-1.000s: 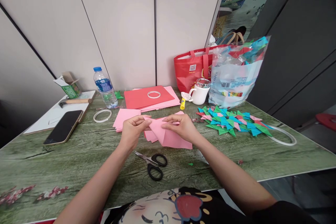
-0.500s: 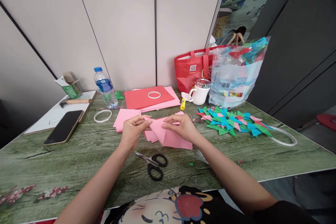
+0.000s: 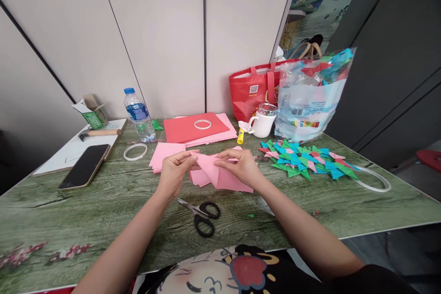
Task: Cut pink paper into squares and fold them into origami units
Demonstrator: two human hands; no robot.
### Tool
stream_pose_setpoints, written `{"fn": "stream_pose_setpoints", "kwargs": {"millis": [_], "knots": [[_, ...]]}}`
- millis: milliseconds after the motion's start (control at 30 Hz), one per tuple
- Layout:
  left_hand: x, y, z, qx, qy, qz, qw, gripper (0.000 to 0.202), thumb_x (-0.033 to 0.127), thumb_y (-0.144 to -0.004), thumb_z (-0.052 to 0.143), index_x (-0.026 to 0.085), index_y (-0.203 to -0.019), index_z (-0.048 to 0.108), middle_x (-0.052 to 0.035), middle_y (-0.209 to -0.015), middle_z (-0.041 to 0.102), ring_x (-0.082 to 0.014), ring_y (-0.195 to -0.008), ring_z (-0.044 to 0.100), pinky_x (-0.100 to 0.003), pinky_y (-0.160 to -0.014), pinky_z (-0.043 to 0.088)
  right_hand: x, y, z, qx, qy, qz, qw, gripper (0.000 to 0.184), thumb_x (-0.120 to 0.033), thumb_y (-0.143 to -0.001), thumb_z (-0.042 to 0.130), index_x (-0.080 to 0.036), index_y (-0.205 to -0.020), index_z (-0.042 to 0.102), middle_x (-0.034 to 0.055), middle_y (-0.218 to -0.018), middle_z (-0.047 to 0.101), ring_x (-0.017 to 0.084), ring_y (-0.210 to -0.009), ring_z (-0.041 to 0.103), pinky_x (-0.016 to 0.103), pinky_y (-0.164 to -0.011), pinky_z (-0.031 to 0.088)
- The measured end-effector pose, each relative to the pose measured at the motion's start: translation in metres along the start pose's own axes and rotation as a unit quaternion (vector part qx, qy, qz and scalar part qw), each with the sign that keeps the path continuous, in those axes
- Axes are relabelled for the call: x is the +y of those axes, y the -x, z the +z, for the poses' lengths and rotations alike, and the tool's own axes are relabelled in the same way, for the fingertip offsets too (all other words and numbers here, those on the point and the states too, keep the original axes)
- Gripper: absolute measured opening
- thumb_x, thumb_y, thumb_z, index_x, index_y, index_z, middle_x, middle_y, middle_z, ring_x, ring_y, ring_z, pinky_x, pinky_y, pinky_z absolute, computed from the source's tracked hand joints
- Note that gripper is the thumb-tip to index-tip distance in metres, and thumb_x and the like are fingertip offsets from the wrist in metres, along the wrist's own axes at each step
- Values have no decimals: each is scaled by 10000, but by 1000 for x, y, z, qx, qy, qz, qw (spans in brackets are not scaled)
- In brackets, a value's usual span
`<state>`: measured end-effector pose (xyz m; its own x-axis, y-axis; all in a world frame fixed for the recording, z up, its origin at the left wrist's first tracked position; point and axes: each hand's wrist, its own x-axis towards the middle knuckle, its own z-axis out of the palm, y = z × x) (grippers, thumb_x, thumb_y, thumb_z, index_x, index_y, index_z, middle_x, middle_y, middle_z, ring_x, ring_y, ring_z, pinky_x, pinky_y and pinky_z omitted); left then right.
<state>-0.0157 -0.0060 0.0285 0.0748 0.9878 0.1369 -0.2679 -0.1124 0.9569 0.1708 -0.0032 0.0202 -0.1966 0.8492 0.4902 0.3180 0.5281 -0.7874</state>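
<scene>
A sheet of pink paper (image 3: 227,180), partly folded over, hangs above the table between my two hands. My left hand (image 3: 176,168) pinches its upper left corner between thumb and fingers. At the top edge, my right hand (image 3: 238,165) is closed on the same sheet. Behind and beneath it lie more pink pieces (image 3: 199,178) with some red showing. A stack of pink paper (image 3: 166,150) sits just behind my left hand. Black-handled scissors (image 3: 200,215) lie slightly spread on the table, nearer my body than the paper.
Left are a phone (image 3: 84,166), hammer (image 3: 99,132), water bottle (image 3: 138,115) and tape roll (image 3: 135,151). Behind my hands lie red sheets (image 3: 186,129). A glue stick (image 3: 240,136), white mug (image 3: 263,121), bags (image 3: 306,110) and a pile of folded paper pieces (image 3: 306,158) are on the right.
The lower edge of the pink sheet has risen a little and the sheet has tilted. Both hands keep their hold in nearly the same place.
</scene>
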Motion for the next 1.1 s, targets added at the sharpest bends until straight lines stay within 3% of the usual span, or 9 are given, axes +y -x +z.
{"fn": "stream_pose_setpoints", "kwargs": {"millis": [433, 867, 1100], "knots": [[0, 0, -1, 16, -4, -9, 1000, 233, 238, -574, 736, 113, -764, 689, -64, -724, 697, -173, -663, 642, -331, -681, 542, -4, 0, -2, -9, 10, 0, 1000, 139, -308, -698, 653, -195, -768, 693, 28, -780, 712, 177, -724, 655, 285, -672, 515], [1, 0, 0, 33, 5, -16, 999, 194, 237, -537, 756, 118, -674, 688, -80, -838, 697, -168, -664, 639, -341, -675, 550, -6, 0, -3, -6, 6, 9, 1000, 125, -286, -681, 667, -192, -760, 693, 23, -773, 713, 174, -715, 656, 289, -672, 523], [1, -1, -2, 2, 0, -21, 1000, 262, 277, -582, 730, 109, -780, 692, -82, -780, 698, -193, -693, 647, -358, -689, 547, -6, -1, -5, -11, 8, 12, 1000, 125, -279, -690, 660, -191, -772, 693, 31, -792, 713, 179, -731, 657, 286, -679, 521]]}}
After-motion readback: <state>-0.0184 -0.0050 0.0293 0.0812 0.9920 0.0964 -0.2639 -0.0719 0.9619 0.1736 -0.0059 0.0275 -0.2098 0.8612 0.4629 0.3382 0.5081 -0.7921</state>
